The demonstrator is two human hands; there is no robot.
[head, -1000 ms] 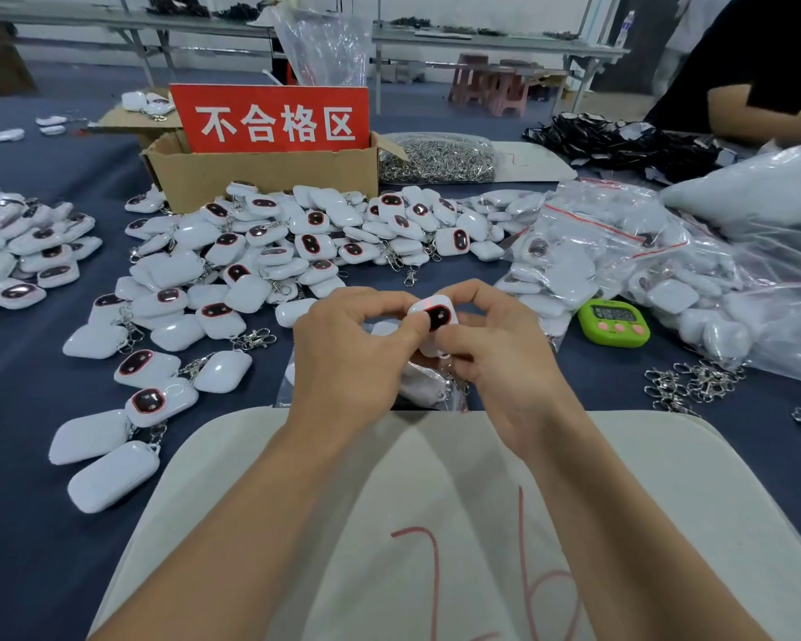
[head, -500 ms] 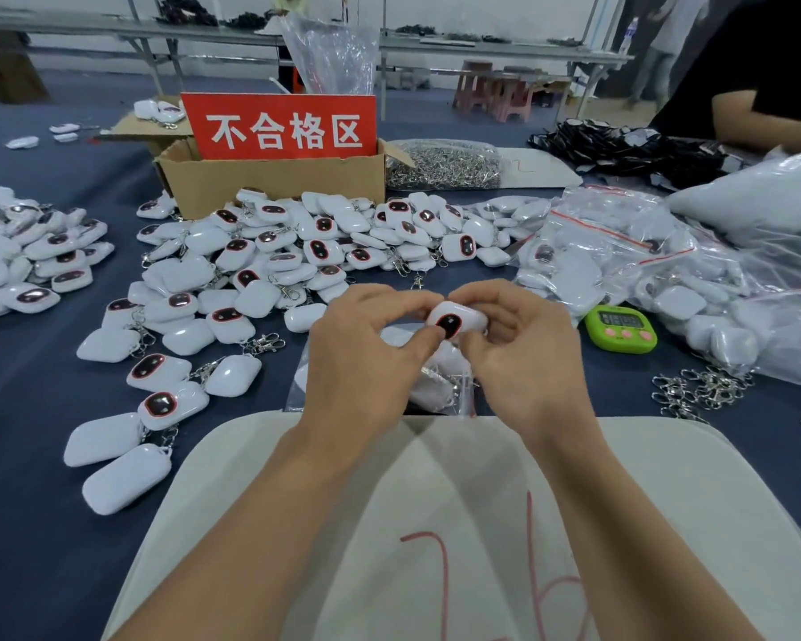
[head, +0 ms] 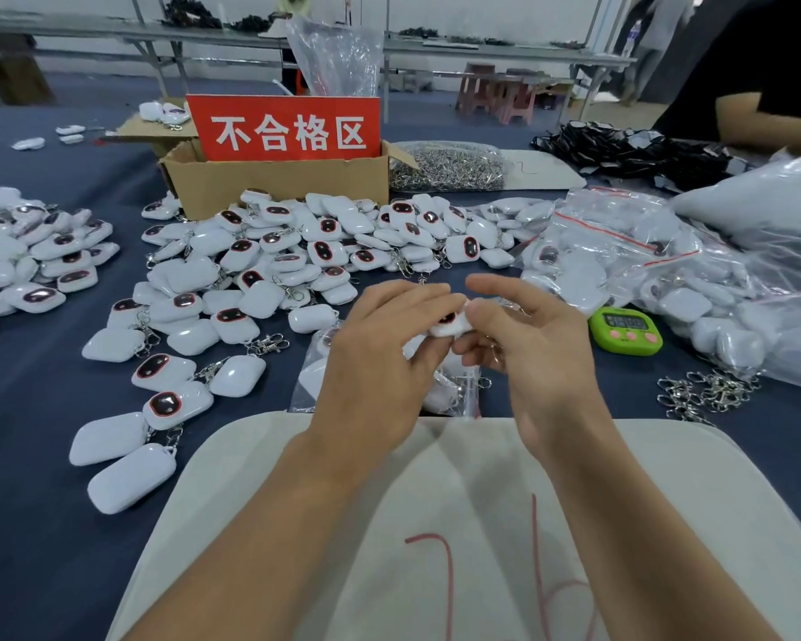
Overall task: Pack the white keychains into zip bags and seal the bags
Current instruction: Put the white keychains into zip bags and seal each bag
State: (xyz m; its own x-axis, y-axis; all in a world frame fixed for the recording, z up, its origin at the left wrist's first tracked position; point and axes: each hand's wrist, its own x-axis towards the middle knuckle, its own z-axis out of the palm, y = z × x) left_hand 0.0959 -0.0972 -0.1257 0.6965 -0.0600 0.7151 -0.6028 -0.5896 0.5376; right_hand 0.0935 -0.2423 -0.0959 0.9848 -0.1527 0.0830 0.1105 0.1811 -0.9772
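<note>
You are pinching one white keychain [head: 450, 323], rounded, its dark window partly showing, between your left hand [head: 380, 363] and right hand [head: 539, 349], just above a clear zip bag [head: 454, 393] that is lying partly filled on the tabletop [head: 42, 409]. Loose keychains [head: 297, 256] are lying heaped beyond it, some face up, some face down, and filled bags [head: 620, 252] with red seal strips are sitting piled at right.

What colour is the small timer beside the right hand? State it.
The timer is bright green with pink buttons, seen in the head view.
</note>
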